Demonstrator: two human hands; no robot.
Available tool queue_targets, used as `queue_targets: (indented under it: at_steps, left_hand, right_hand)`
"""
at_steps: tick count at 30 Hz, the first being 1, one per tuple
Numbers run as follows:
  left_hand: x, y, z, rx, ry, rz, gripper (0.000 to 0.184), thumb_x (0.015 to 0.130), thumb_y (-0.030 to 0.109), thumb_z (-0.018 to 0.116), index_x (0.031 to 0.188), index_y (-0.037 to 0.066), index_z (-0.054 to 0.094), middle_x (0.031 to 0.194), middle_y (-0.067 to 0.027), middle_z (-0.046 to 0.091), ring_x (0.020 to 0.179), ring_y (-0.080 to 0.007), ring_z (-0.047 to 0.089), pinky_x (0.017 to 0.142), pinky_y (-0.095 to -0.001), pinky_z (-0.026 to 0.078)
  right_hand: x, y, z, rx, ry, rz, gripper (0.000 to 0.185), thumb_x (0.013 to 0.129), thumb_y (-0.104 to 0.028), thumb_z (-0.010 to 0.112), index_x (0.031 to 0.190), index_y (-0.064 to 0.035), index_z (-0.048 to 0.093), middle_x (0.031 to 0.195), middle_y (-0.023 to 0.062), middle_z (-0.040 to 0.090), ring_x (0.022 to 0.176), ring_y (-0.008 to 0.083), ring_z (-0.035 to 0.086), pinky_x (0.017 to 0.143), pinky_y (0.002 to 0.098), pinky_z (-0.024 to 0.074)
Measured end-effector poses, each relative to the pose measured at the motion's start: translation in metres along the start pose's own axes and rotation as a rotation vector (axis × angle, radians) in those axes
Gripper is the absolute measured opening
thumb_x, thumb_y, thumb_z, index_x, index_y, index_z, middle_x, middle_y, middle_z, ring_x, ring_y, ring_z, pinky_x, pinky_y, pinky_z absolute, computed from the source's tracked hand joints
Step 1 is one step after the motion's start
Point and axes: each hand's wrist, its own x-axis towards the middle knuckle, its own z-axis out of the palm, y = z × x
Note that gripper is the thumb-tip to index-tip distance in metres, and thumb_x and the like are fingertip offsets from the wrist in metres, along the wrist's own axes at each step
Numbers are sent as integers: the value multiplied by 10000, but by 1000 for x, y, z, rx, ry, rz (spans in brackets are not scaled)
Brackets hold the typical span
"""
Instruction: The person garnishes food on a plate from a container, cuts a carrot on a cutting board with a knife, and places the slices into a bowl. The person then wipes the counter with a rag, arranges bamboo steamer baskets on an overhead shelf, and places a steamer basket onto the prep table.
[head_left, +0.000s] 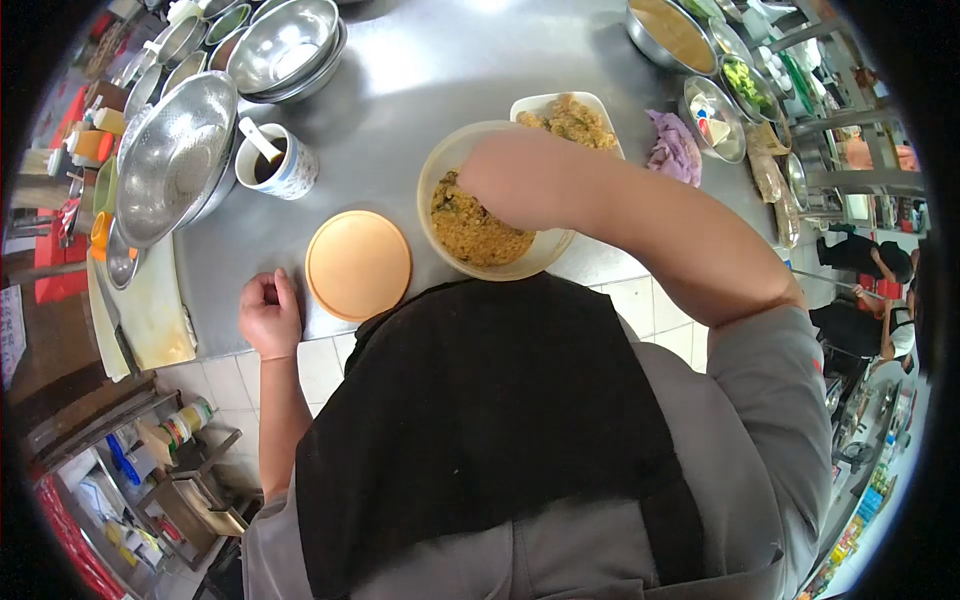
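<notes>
My right hand (512, 178) reaches down into a round pale plastic tub (431, 170), its fingers hidden behind the back of the hand and my wrist. The tub holds a brownish grainy mix (480, 238) with dark bits, perhaps seasoned rice. Just beyond it, partly behind my forearm, a white square dish (528, 103) holds more of a similar mix. My left hand (270, 312) rests at the table's front edge with its fingers curled in, and nothing shows in it. Right beside that hand lies a round orange lid (358, 265), flat on the steel.
A patterned cup (294, 172) with dark liquid and a spoon stands near a perforated metal colander (172, 165). Steel bowls (285, 45) are stacked behind. A knife (122, 338) lies on a cutting board (160, 310). A purple cloth (673, 150) sits right. Other people (860, 255) stand far right.
</notes>
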Motion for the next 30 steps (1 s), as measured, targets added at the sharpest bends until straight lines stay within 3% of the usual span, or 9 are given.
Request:
queue_targets:
  at_steps: [4,7,9,13,16,22,30]
  left_hand:
    - [0,5,-1,-21,-4,-28,238,928,279,729,800,85,676,675,-51,614,580,-208,584,577,-357,483]
    - [1,5,0,-29,1,-22,242,928,283,730,803,83,676,658,-52,607,579,-205,585,571,-356,481]
    - [0,2,1,-33,6,-27,245,929,287,730,805,83,675,646,-54,603,579,-203,586,567,-354,480]
    - [0,2,0,-54,-1,-77,240,921,292,736,802,94,671,645,-59,607,570,-211,586,553,-356,477]
    - [0,2,0,-61,-18,-91,227,914,290,741,800,106,671,643,-49,603,561,-212,579,546,-361,475]
    - [1,3,1,-45,48,-22,216,904,286,749,798,113,674,643,-38,598,562,-212,578,549,-359,477]
    - [1,7,-2,-41,43,-35,198,904,259,749,799,106,681,670,-45,604,570,-214,578,558,-358,480]
  right_hand:
    - [-9,-2,18,-22,86,-50,175,804,-37,575,819,-17,748,827,205,705,813,355,702,727,463,564]
    - [-5,-4,30,-74,-47,-22,152,792,-39,586,820,-9,733,827,199,701,790,354,694,707,458,560]
    - [-8,2,27,14,9,-24,145,797,-63,596,836,-20,730,818,187,693,786,358,684,707,463,552]
    - [-23,3,-27,-8,-16,22,130,815,-118,610,858,-55,715,808,168,674,793,369,665,723,474,535]
    - [-30,18,-38,48,155,15,101,813,-136,622,851,-78,697,802,157,662,810,368,663,742,482,527]
    - [-16,12,-7,-177,264,66,99,824,-94,598,832,-37,679,814,176,676,811,363,680,730,473,540]
    - [8,-6,25,-130,64,123,204,869,-88,573,914,-12,758,918,186,728,869,337,715,754,447,579]
